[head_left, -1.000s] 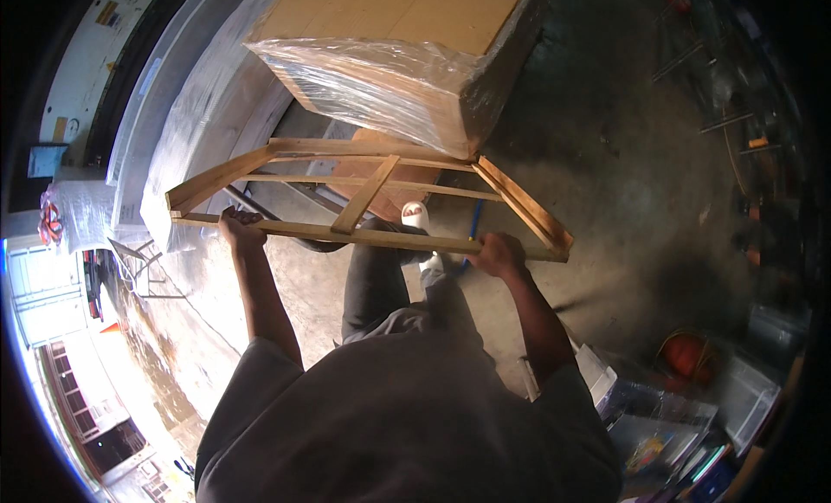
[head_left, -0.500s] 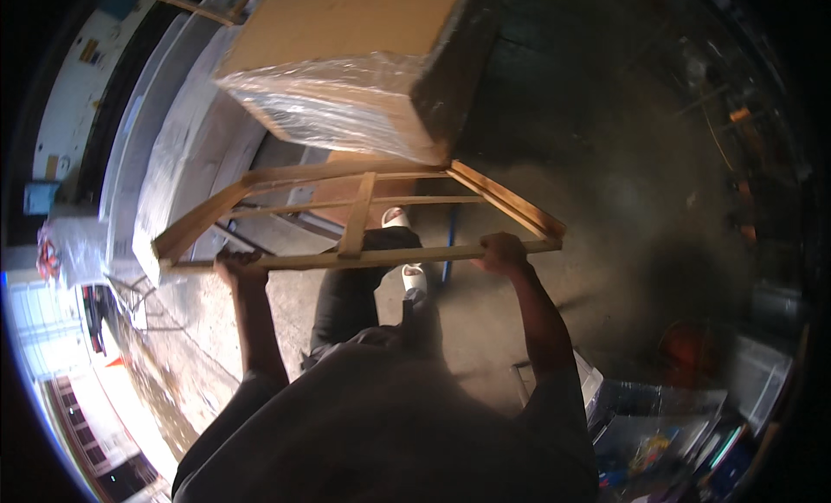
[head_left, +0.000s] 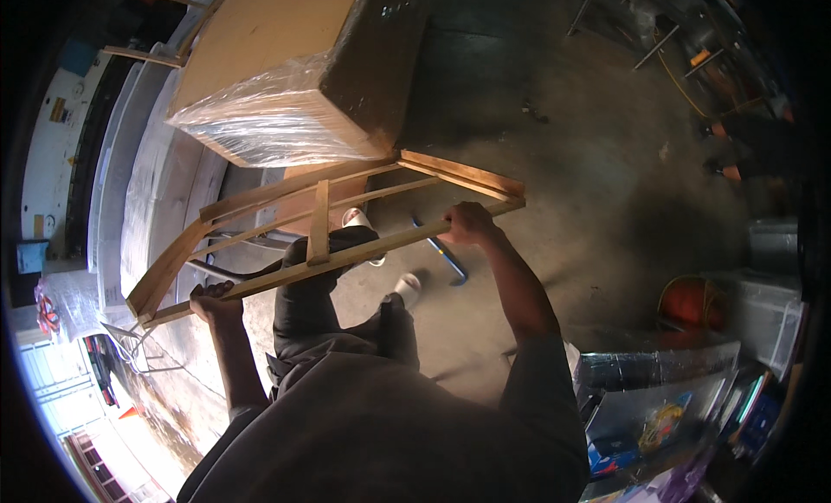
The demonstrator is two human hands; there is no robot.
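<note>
Rectangular wooden slatted frame (head_left: 320,230) is in carry, near rail gripped by fingers of left hand (head_left: 212,301) and right hand (head_left: 467,223); setting down needs clear floor (head_left: 554,174).

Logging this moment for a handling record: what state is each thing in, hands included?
Wooden frame: lifted off the floor, tilted, held by its near rail.
Left hand: grip closed on the rail's left end.
Right hand: grip closed on the rail's right part.
Cardboard box: closed, plastic-wrapped at one end.
Blue-handled tool: lying on the floor.
Orange ball: at rest among the bins.
</note>
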